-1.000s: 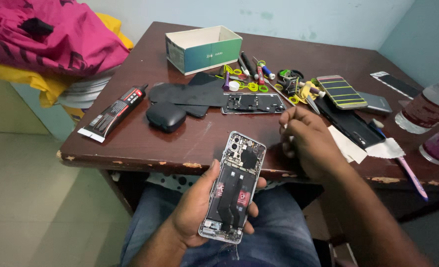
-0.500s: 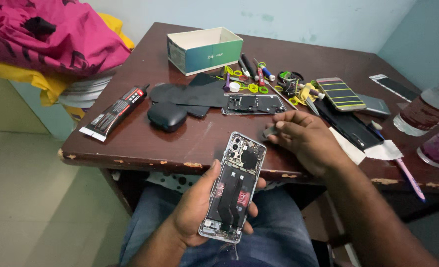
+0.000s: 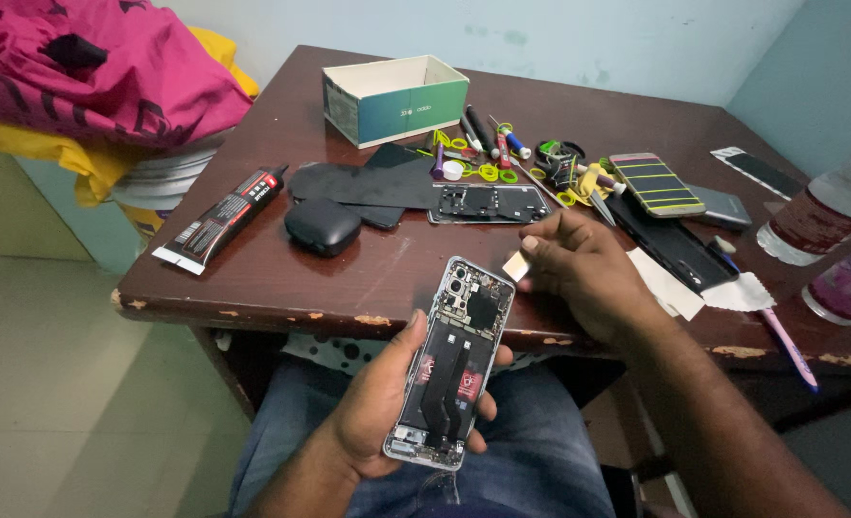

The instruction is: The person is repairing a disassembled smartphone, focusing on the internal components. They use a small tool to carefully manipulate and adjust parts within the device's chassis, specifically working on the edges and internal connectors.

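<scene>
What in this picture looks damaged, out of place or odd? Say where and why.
The table's front edge is chipped, pale patches showing through the brown finish. The phone in the left hand has no back cover, its insides bare. The right hand pinches a small pale piece.

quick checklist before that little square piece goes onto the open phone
1. Phone held steady: ok, cradled in the left hand over the lap, back open and facing up.
2. Small pale piece gripped: ok, pinched at the right hand fingertips.
3. Piece near the phone's top edge: ok, just beside the camera end.
4. Which face of the piece is down: cannot tell.
5. Spot on the board free of debris: cannot tell, too small.
</scene>
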